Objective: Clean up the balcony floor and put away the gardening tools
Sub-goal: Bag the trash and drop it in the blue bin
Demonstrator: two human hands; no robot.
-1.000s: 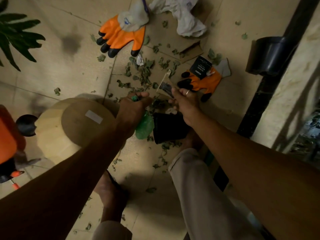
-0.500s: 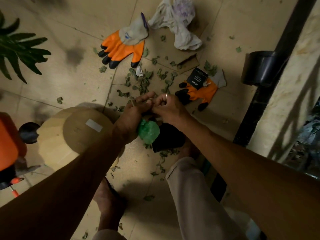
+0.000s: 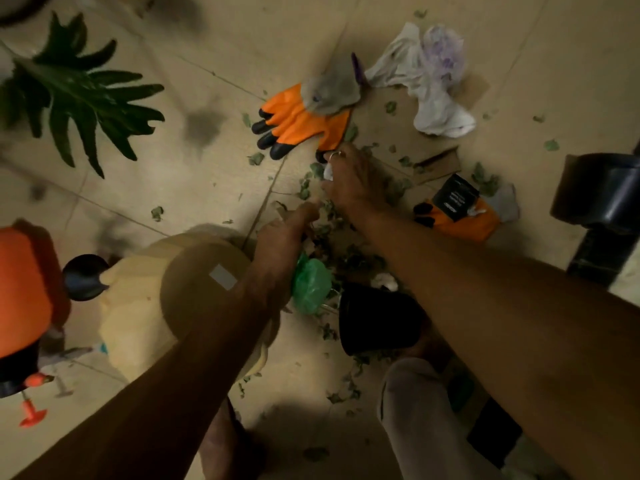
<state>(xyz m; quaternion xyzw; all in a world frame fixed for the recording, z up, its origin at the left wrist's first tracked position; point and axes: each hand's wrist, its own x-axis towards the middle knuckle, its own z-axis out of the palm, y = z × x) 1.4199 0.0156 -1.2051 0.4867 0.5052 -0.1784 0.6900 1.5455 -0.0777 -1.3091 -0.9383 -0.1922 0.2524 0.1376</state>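
Tiled floor (image 3: 207,46), seen from above. An upturned beige pot (image 3: 194,289) lies under the left forearm, and a black pot (image 3: 377,323) lies on its side under the right forearm, near the feet.

The left hand (image 3: 280,240) grips the gathered neck of a green bag (image 3: 311,285), which hangs below the fist. It is probably held close so that litter has only a short way to travel.

The right hand (image 3: 349,181) reaches forward, palm down, with fingers bent onto the leaves (image 3: 308,185) scattered around and beneath it. A white scrap (image 3: 328,172) sits at its fingertips, but blur hides whether it is pinched.

The first glove (image 3: 301,123) lies flat just beyond those fingertips. Its long axis runs diagonally, with the black fingertips pointing away to the left and the grey cuff to the far right. The second glove (image 3: 467,220) lies to the right of the right wrist, fingers toward the arm, with a black card across it. Neither glove is held, and both seem to be waiting to be put away.
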